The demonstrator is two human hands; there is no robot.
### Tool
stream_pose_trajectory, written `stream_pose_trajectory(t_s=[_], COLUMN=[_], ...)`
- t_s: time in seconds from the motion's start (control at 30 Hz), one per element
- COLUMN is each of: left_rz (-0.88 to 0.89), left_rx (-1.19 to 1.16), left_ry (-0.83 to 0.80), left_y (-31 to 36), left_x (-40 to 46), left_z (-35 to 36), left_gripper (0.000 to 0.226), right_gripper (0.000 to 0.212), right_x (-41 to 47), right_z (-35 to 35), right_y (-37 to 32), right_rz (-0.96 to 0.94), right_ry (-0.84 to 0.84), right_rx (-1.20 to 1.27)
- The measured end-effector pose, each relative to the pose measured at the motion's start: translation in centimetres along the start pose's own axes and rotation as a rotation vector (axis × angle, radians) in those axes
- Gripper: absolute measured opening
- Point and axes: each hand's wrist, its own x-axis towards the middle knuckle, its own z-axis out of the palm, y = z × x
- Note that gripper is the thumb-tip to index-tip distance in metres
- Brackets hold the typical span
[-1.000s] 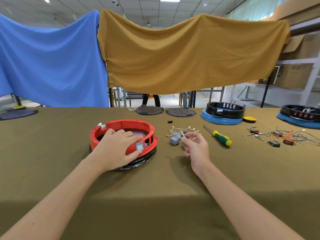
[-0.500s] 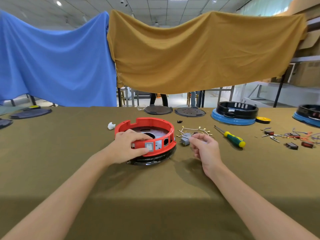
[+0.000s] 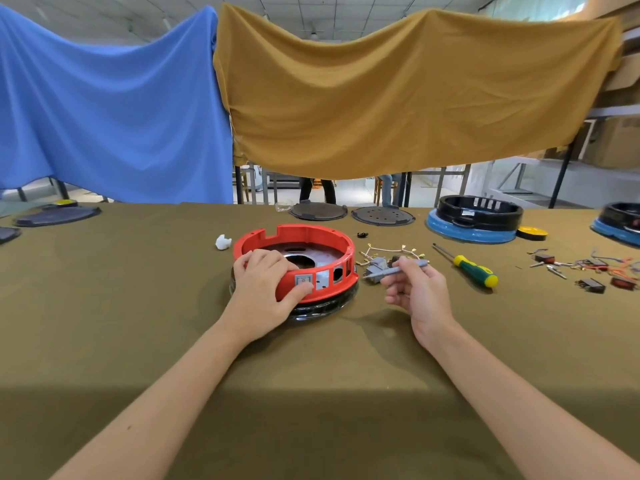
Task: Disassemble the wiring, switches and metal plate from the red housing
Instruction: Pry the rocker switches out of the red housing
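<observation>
The red housing [image 3: 304,244] sits on a black base [image 3: 322,308] near the middle of the olive-covered surface [image 3: 138,306]. The left hand [image 3: 265,289] grips its near-left wall: the fingers [image 3: 263,256] curl over the rim into the inside, while the thumb presses the outer face just below a grey switch [image 3: 303,280] set in the wall. Beside that switch the wall has open rectangular slots, and a metal plate [image 3: 311,259] with a round hole lies in the housing's floor.

Just right of the housing, the right hand [image 3: 419,289] pinches a thin grey tool [image 3: 394,270] between thumb and curled fingers; its tip points left toward the housing but stays apart from it. Behind the tool lie loose grey switches [image 3: 375,266] and a white wire harness [image 3: 394,251] with small brass terminals, both clear of the housing.

Farther right rest a green-and-yellow screwdriver [image 3: 467,266] and a scatter of red switches and coloured wires [image 3: 595,268]. A small white part [image 3: 222,242] lies left of the housing. Along the far edge stand two dark discs [image 3: 349,213] and a black housing on a blue base [image 3: 474,220]. No writing or label can be read anywhere.
</observation>
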Motion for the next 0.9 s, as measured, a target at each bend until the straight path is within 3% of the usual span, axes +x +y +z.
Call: stream_pose_trajectory(t_s=[0.23, 0.43, 0.63, 0.9], left_rz=[0.114, 0.055, 0.006, -0.037], left_rx=[-0.089, -0.034, -0.001, -0.079], left_ry=[-0.072, -0.079, -0.094, -0.087], left_y=[-0.5, -0.3, 0.1, 0.0], left_x=[0.2, -0.2, -0.2, -0.3], left_z=[-0.5, -0.2, -0.2, -0.1], left_gripper=[0.038, 0.044, 0.045, 0.047], right_gripper=[0.021, 0.027, 0.020, 0.031], right_x=[-0.2, -0.8, -1.2, -2.7], right_z=[0.0, 0.1, 1.0, 6.9], right_y=[-0.1, 0.0, -0.4, -2.5], right_rz=[-0.009, -0.016, -0.039, -0.417], right_ry=[-0.053, -0.156, -0.178, -0.387], right_rx=[-0.029, -0.081, -0.078, -0.375])
